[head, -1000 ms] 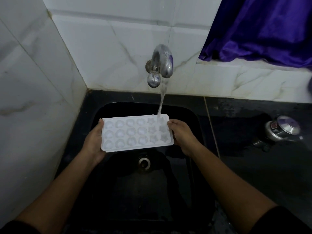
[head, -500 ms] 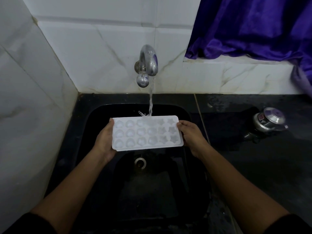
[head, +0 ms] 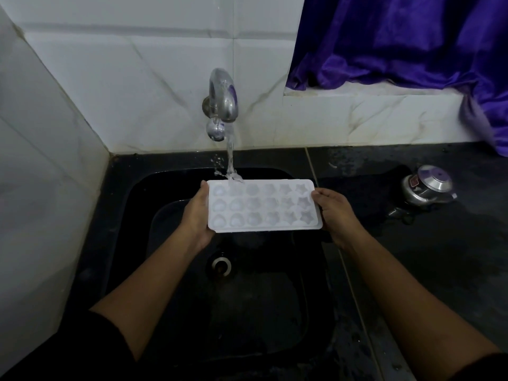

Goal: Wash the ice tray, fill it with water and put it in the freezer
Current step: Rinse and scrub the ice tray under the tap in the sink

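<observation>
Both forearms enter from the near edge and extend over the black sink (head: 123, 243), whose round drain (head: 221, 266) lies below and nearer than the hands. The left hand (head: 196, 215) grasps the left short end of the ice tray (head: 264, 207), with the palm against the edge and the fingers hidden beneath it. The right hand (head: 334, 213) grasps the right short end in the same manner, with the thumb along the rim. The ice tray is held in the air above the sink basin, clear of the bottom and directly under the tap. It is a white, slightly translucent plastic rectangle with rounded corners and three rows of six cavities. The cavities toward the left are rounded, and those toward the right are star-shaped. The open side faces up. The long axis runs left to right, roughly parallel to the back wall, and the tray sits close to level. The water stream (head: 230, 152) lands on the far row near the left end and splashes at the far rim. Beyond it, the chrome tap (head: 222, 97) projects from the white tiled wall (head: 137, 92). To the right, a metal lid-like item (head: 427, 188) rests on the wet black surface (head: 439, 270). A purple curtain (head: 398, 42) hangs over the ledge behind it.
</observation>
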A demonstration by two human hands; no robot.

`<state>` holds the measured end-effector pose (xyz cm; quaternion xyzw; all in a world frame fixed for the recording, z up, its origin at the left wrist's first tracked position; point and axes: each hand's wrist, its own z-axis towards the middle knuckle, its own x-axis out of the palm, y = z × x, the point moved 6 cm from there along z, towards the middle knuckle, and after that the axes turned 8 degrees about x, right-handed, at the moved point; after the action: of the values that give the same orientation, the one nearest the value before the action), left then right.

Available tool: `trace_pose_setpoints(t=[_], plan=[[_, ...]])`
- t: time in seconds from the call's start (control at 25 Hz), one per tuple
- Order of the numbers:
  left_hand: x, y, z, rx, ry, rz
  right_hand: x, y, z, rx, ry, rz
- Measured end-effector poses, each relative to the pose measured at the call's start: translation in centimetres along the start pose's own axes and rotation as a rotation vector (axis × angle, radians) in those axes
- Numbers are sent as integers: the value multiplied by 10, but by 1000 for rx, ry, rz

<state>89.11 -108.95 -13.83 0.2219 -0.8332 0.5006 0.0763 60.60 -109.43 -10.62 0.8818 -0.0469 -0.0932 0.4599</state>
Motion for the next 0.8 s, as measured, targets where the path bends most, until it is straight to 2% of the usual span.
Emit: trace_pose_setpoints(t=[0.32,0.8], plan=[[3,-15,16,22,-31,-2,11,25,13,-11,11,-25],[-93,-26,5,84,-152,-25,98,10,15,10,135,-147]])
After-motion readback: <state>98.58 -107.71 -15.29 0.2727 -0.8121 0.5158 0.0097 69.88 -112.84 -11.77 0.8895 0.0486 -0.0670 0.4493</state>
